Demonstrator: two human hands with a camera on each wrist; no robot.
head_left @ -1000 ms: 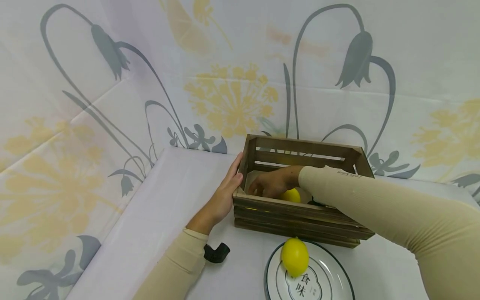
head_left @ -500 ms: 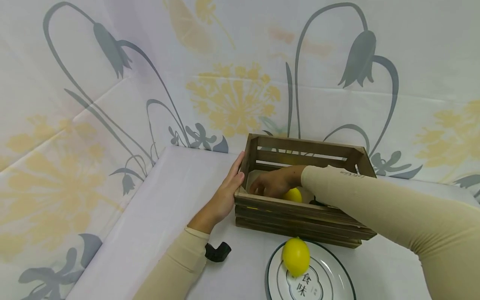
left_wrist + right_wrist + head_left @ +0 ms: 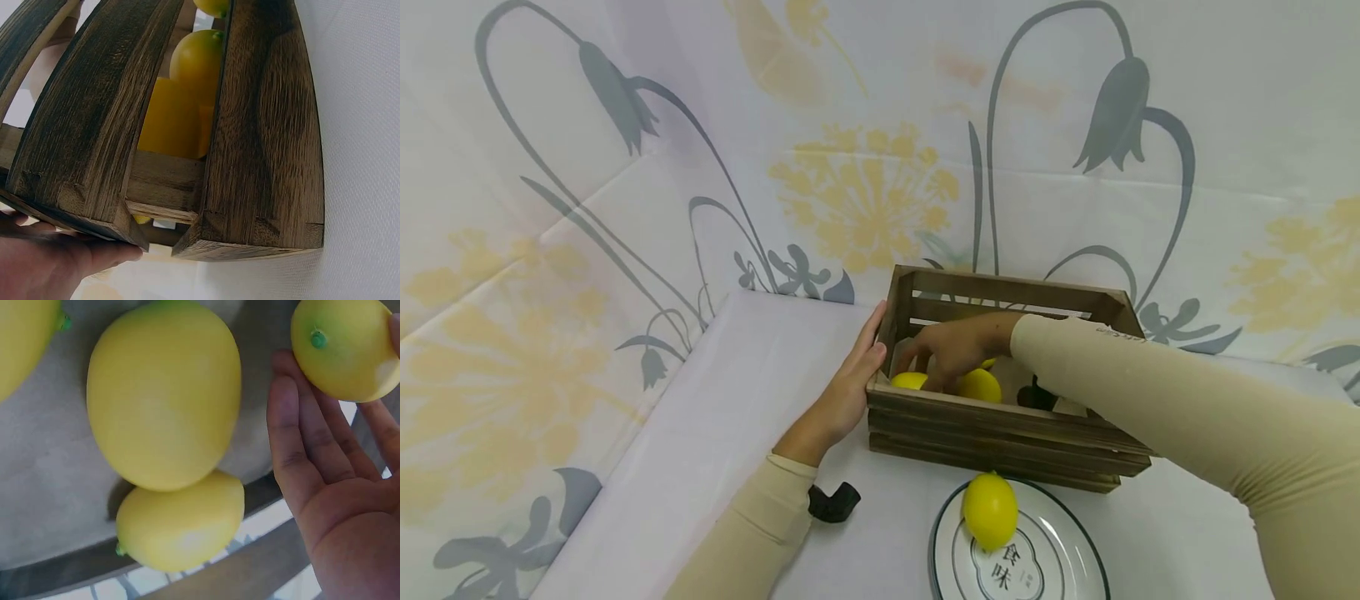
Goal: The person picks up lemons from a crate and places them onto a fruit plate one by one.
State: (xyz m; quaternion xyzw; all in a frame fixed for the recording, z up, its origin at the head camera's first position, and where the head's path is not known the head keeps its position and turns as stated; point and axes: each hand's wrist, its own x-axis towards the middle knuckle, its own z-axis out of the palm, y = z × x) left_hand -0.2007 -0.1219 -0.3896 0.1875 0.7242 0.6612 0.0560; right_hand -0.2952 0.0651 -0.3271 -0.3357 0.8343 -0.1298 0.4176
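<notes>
A slatted brown wooden crate [image 3: 1007, 425] stands on the table with several yellow lemons inside. My left hand [image 3: 842, 398] rests against its left end, fingers straight along the outside; the left wrist view shows fingers [image 3: 112, 254] by the slats. Inside the crate, my right hand [image 3: 951, 350] reaches down at the left end. In the right wrist view a lemon [image 3: 344, 350] lies between its fingers and a fingertip at the frame's right edge. Close beside it are a large-looking lemon [image 3: 164, 394] and a lower lemon [image 3: 181, 522]. The right fingertips are partly hidden.
A white plate [image 3: 1067, 558] with a dark rim and printed characters lies in front of the crate, cut off below. One lemon [image 3: 990, 511] sits on it. Black devices show by both wrists. A flower-patterned cloth [image 3: 880, 150] rises behind the crate.
My right hand has risen slightly inside the crate, uncovering a lemon at its left end and more of the lemon beside it. My left hand has stayed on the crate's end.
</notes>
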